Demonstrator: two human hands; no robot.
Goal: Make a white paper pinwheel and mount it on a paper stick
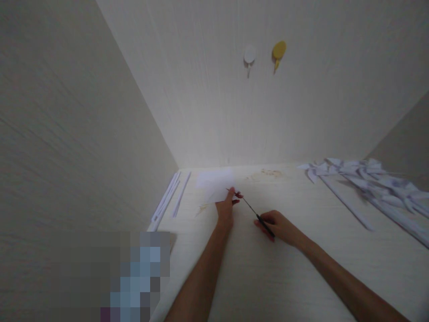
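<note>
My right hand (276,226) is closed around the black handle of a slim tool (264,226) with a thin metal shaft. The shaft points up and left toward my left hand (226,210). The fingers of that hand are bent together around a small dark red bit (238,195) at the shaft's far end; what exactly they hold is too small to tell. Under and behind the left hand lies a white sheet of paper (212,179), flat on the pale table (244,277). The left fingertips reach the sheet's right edge.
White rolled paper sticks (167,197) lie along the table's left edge, with a single stick (182,194) beside them. Twisted white paper pieces on stems (378,179) are heaped at the right. White (250,54) and yellow hooks (279,50) hang on the back wall.
</note>
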